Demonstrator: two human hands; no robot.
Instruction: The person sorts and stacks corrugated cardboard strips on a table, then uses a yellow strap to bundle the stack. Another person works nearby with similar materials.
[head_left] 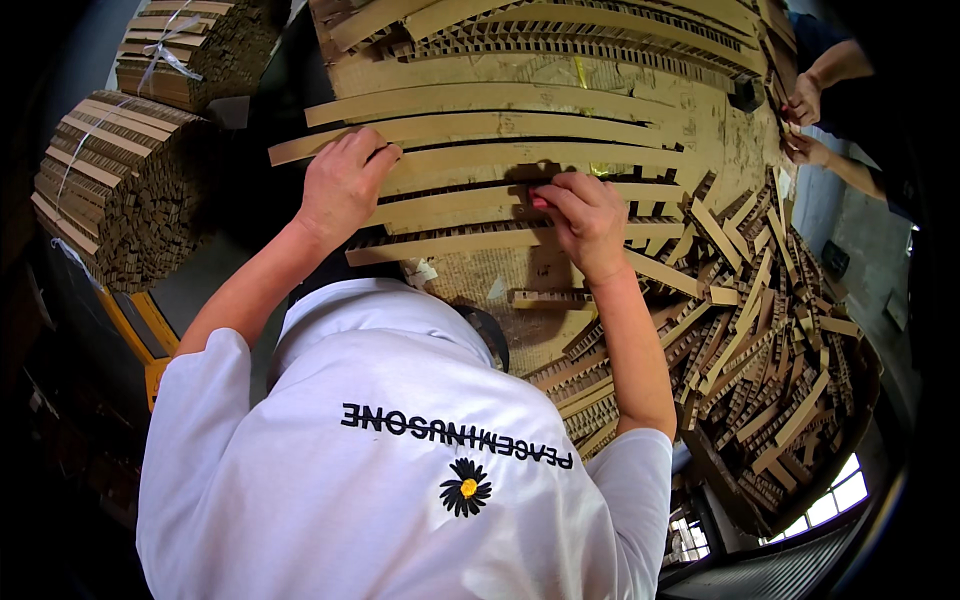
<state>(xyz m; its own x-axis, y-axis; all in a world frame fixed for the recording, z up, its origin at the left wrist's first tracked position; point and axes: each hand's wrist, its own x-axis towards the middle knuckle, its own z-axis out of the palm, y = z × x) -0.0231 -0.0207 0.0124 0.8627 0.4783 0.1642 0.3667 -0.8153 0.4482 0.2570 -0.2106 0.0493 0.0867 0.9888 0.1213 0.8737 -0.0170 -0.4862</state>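
Observation:
Long, narrow cardboard strips (470, 95) with honeycomb edges lie roughly side by side across the table in front of me. My left hand (342, 188) is closed, its fingers bent over the left part of a tan cardboard strip (440, 160); its fingertips are partly hidden. Farther right, my right hand (590, 225) is pinched on a small red object (540, 198), whose kind I cannot make out. This hand hovers over or touches the right part of a nearer strip (450, 207). Another strip (460, 243) lies closest to my body.
A heap of short cardboard pieces (760, 340) fills the right side. Tied round bundles of strips (110, 190) stand at left. More strips (600, 45) lie at the far edge. Another person's hands (805, 125) work at the far right. A yellow frame (145, 330) stands at lower left.

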